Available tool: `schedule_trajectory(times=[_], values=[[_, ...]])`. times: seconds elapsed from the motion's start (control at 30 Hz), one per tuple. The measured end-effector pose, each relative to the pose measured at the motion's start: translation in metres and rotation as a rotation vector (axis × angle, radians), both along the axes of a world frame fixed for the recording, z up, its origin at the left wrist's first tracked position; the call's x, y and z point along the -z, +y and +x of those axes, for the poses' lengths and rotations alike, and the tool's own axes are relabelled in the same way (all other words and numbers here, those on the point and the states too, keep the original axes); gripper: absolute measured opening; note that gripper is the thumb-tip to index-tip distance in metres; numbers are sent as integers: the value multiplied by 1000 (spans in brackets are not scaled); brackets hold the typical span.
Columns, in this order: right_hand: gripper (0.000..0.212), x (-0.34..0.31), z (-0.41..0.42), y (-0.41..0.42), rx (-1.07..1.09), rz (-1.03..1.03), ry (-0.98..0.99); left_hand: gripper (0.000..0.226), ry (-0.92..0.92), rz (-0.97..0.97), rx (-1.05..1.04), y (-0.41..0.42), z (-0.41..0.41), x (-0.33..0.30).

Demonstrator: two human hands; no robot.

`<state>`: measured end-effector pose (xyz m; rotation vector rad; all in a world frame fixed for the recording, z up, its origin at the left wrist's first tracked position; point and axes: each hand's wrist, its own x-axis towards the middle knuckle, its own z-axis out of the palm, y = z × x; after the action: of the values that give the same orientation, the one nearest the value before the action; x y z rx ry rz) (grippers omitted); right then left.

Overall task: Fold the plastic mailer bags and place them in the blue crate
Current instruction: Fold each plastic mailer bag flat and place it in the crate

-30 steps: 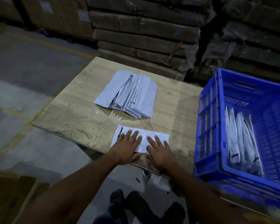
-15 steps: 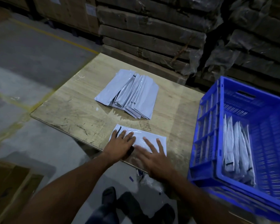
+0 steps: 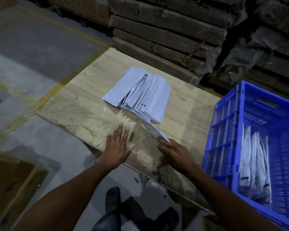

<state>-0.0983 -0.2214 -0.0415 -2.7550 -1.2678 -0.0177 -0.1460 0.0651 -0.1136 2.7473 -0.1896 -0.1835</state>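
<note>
Head view shows the right hand (image 3: 174,151) pinching a folded mailer bag (image 3: 154,131), blurred, lifted off the table (image 3: 77,112). Beside it the left hand (image 3: 118,147) lies spread flat, holding nothing. Beyond both hands sits the mailer pile (image 3: 140,94); right of them, the blue crate (image 3: 264,124) with folded bags (image 3: 254,162).

I see both forearms (image 3: 83,184) bare, no sleeves; dark trousers (image 3: 137,212) and a black open-toed sandal (image 3: 113,200) below.

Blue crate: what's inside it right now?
Inside the blue crate, a row of folded mailer bags stands on edge against the near-left wall. How many cannot be told, as they overlap. The crate floor under them is hidden.
</note>
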Motion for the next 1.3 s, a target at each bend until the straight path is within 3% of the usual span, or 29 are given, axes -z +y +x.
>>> schedule_trajectory(times=[0.2, 0.27, 0.4, 0.57, 0.67, 0.73, 0.83, 0.93, 1.03, 1.3], values=[[45, -8, -4, 1, -23, 238, 293, 107, -34, -25, 10, -8, 0, 3], [43, -5, 5, -2, -36, 151, 287, 108, -35, 5, 33, -9, 2, 4], [39, 8, 31, -2, -12, -167, 90, 99, -1, 98, 53, -13, 5, 11], [57, 40, 12, 34, 224, -185, 253, 88, 18, 87, 17, -19, 6, 3], [58, 56, -1, 43, 108, -116, 310, 75, -56, 133, 49, -24, 10, -2], [65, 58, -8, 51, 39, -57, 362, 67, -103, 109, 187, -28, 15, 3], [61, 66, -22, 60, 132, 66, 392, 69, -74, -53, 217, -36, 18, 14], [57, 74, -30, 64, 275, 204, 366, 66, -87, 42, 211, -35, 13, 28], [55, 76, -32, 63, 328, 126, 245, 65, -150, 161, 234, -31, 9, 31], [75, 73, -32, 39, 451, -122, 252, 66, -159, 211, 192, -30, 8, 26]])
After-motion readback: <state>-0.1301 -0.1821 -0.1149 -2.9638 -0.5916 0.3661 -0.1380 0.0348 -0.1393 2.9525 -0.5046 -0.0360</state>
